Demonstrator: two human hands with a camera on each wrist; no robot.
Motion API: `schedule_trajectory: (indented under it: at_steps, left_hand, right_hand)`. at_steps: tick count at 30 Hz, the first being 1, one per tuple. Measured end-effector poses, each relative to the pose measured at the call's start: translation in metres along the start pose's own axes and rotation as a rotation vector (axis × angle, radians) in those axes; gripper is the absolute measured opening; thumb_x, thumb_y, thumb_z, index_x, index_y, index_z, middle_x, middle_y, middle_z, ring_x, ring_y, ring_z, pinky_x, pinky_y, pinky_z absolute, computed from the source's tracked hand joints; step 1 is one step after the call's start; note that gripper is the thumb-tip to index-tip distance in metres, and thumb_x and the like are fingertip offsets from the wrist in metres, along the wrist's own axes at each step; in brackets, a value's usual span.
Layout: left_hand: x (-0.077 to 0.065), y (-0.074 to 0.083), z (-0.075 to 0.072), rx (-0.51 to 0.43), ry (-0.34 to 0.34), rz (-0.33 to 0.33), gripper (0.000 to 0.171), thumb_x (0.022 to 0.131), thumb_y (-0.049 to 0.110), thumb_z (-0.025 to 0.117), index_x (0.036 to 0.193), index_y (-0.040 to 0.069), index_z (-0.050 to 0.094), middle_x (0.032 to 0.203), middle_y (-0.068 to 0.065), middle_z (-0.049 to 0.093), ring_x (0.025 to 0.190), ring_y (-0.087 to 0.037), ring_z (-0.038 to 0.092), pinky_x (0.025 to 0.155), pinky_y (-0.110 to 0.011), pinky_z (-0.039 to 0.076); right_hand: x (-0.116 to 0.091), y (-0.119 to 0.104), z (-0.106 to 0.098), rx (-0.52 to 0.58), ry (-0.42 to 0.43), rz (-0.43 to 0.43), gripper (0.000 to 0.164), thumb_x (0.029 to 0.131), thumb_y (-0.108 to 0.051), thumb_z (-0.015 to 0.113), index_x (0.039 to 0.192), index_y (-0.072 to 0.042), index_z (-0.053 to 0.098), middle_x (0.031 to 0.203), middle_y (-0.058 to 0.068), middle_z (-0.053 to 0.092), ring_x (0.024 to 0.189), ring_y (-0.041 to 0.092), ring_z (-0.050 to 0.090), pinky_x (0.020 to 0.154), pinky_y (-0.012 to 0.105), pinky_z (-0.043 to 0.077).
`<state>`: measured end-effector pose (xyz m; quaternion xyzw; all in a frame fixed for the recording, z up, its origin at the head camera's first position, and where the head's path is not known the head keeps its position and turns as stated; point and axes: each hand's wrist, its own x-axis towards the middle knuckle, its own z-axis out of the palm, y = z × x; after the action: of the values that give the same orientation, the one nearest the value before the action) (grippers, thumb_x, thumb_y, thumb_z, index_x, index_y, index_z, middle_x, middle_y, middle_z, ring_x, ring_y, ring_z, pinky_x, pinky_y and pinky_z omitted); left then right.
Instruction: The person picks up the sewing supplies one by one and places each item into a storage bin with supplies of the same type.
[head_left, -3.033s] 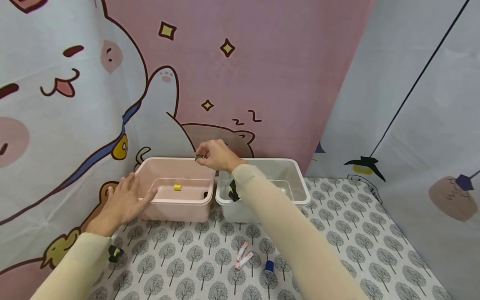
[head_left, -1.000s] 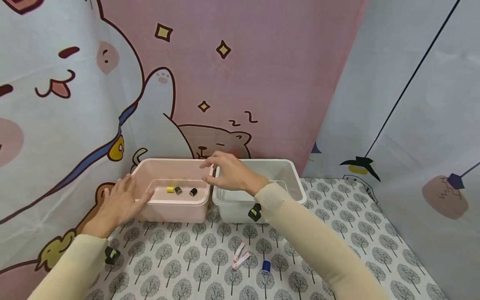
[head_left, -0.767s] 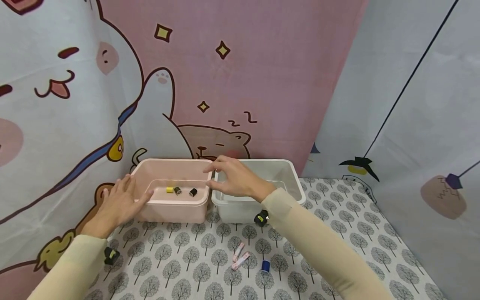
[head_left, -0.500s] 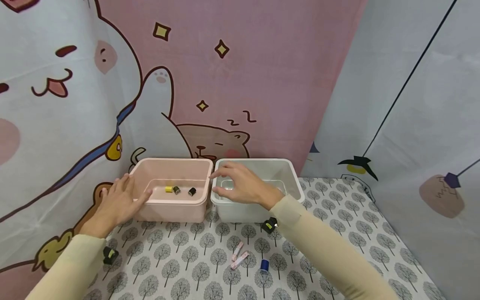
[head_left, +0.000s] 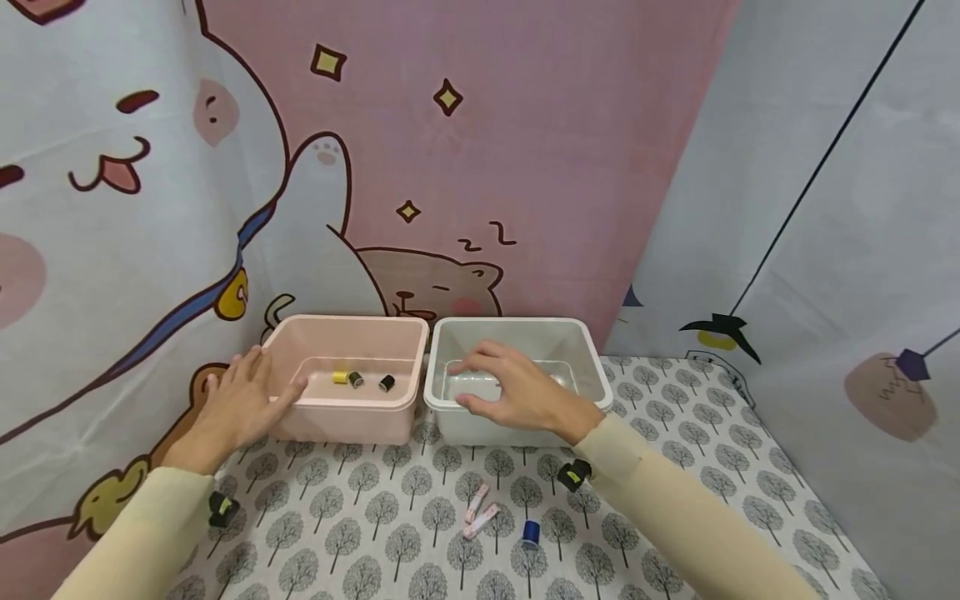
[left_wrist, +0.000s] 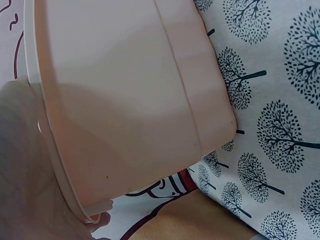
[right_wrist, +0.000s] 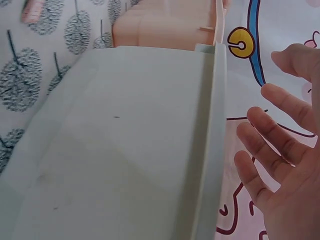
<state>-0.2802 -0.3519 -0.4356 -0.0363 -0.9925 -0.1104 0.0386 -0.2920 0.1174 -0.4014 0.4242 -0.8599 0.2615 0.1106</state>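
Three spools in pink bin, between left grip and right grip.

- The left hand hid a corner of the pink bin.
- The right hand covered part of the inside of the white bin.
- Both sleeves ran off the head view's bottom edge.
- Marks on the pink strips were too small to read.
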Motion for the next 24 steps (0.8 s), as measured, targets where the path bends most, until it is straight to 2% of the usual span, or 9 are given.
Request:
schedule_trajectory:
  at_steps: [7, 16, 24]
  left_hand:
    - [-0.002, 0.001, 0.001, 0.001, 0.000, 0.001, 0.113, 0.118, 0.077, 0.032, 0.179, -0.016, 0.015, 0.186, -0.047, 0.008, 0.169, -0.078, 0.011, 0.132, -0.097, 0.006]
    - [-0.001, 0.001, 0.001, -0.002, 0.003, 0.000, 0.113, 0.118, 0.077, 0.034, 0.179, -0.016, 0.015, 0.186, -0.047, 0.008, 0.169, -0.078, 0.011, 0.132, -0.097, 0.007]
    - [-0.002, 0.000, 0.001, -0.001, 0.009, 0.002, 0.114, 0.117, 0.078, 0.033, 0.179, -0.016, 0.016, 0.186, -0.048, 0.009, 0.168, -0.078, 0.012, 0.131, -0.098, 0.008]
  right_hand:
    - [-0.024, 0.000, 0.000, -0.007, 0.010, 0.000, 0.040, 0.104, -0.036, 0.086, 0.142, -0.023, 0.081, 0.144, -0.002, 0.078, 0.137, 0.021, 0.075, 0.121, 0.048, 0.063]
    - [-0.050, 0.002, 0.001, 0.003, 0.060, -0.067, 0.041, 0.101, -0.030, 0.090, 0.139, -0.016, 0.083, 0.142, 0.001, 0.078, 0.135, 0.020, 0.075, 0.120, 0.047, 0.064]
    - [-0.071, 0.003, 0.005, 0.000, 0.081, -0.112, 0.043, 0.100, -0.025, 0.091, 0.141, -0.019, 0.081, 0.146, 0.001, 0.077, 0.138, 0.021, 0.074, 0.120, 0.050, 0.063]
